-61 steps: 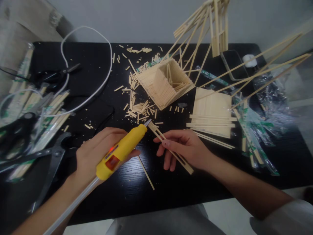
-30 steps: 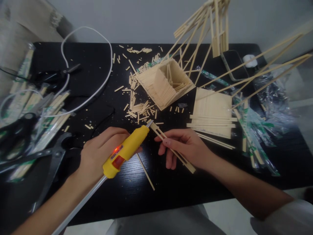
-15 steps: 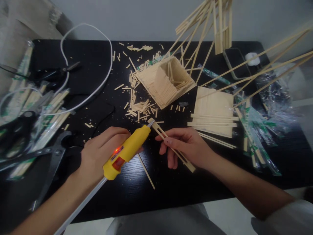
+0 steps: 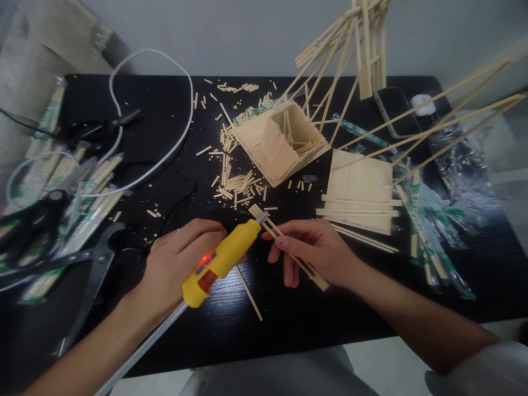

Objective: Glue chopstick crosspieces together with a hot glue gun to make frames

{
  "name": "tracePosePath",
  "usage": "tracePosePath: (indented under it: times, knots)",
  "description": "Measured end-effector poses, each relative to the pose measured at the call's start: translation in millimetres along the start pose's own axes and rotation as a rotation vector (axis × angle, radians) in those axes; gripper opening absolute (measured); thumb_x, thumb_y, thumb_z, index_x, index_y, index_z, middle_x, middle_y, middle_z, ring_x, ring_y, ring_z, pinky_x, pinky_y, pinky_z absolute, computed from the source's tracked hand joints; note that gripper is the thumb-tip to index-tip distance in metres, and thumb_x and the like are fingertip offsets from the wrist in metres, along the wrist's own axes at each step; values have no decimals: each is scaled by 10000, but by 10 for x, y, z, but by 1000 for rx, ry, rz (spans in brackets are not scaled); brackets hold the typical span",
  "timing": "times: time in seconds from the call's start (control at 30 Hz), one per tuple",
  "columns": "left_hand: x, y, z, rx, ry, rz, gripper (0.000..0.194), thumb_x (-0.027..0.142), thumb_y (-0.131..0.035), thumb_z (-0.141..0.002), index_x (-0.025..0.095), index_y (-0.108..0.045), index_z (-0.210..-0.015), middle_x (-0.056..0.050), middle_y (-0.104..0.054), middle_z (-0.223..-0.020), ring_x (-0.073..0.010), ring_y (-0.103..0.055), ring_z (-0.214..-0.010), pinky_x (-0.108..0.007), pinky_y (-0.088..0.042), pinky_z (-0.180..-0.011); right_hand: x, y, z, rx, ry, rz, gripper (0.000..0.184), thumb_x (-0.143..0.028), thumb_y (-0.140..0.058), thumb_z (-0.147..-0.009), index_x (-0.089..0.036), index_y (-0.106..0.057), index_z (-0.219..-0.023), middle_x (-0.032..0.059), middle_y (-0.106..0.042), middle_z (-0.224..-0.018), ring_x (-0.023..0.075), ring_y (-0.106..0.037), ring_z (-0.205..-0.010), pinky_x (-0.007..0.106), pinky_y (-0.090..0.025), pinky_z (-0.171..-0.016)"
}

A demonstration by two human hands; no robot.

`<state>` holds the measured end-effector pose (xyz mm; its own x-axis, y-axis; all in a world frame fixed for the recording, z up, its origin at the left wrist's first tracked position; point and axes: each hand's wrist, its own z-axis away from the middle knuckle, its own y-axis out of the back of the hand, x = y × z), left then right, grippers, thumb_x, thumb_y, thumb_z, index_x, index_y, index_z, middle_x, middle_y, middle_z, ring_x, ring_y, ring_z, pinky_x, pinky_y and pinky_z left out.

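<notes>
My left hand (image 4: 185, 253) is wrapped round a yellow hot glue gun (image 4: 225, 258), whose red light glows. A glue stick (image 4: 144, 346) sticks out of its back end. The metal nozzle meets the upper end of a narrow chopstick frame (image 4: 256, 212). My right hand (image 4: 311, 245) pinches that frame between thumb and fingers, tilted over the black table. The frame has two long sticks with a gap between them, closed at its ends. Below the glue gun lies a single stick (image 4: 249, 294), partly hidden by my left hand.
A square stick-built box (image 4: 284, 143) stands behind, with short cut pieces (image 4: 239, 184) scattered beside it. To the right are a flat stick panel (image 4: 358, 176) and wrapped chopsticks (image 4: 437, 236). Pliers (image 4: 99, 258), scissors (image 4: 49, 214) and a white cable (image 4: 192, 99) lie left.
The glue gun in my left hand has moved right and slightly down, its nozzle shifting along the frame's upper end. My right hand stays nearly still, holding the frame. The view shifts slightly.
</notes>
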<state>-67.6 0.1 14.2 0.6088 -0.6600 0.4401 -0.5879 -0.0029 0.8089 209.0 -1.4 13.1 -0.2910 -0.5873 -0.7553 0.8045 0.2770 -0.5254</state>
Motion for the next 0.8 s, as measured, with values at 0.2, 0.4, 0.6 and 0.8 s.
tracePosePath:
  times: [0.2,0.4,0.6,0.8]
  knots:
    - [11,1,8,25,31,-21,141,346,-702,-1019,230,-664,-1090,-32,-736,-1064,-158,-742,-823,-278,-575,-675,22,-12,6,8,36,43,202,-341,-821,-965,-174,-829,-1079,14,-803,-818,107,-754,-525,167,-610,-473]
    - [22,-14,15,-26,-1,-13,147,303,-703,-1011,240,-653,-1134,-53,-744,-1081,-188,-757,-878,-300,-585,-680,78,-16,15,84,86,153,298,-419,-829,-945,-167,-825,-1103,43,-815,-856,116,-735,-524,208,-635,-484]
    - [-1,-17,46,42,56,-26,124,317,-717,-991,258,-676,-1091,-31,-750,-1057,-169,-742,-782,-303,-584,-627,129,-7,33,117,151,279,285,-401,-781,-983,-178,-816,-1156,53,-832,-904,124,-756,-562,217,-652,-516]
    - [24,-3,45,2,-21,-13,98,295,-643,-1022,240,-663,-1101,-54,-759,-1055,-190,-769,-856,-310,-603,-640,149,14,52,133,280,554,261,-377,-694,-1044,-198,-809,-1195,47,-846,-958,123,-770,-591,224,-663,-567]
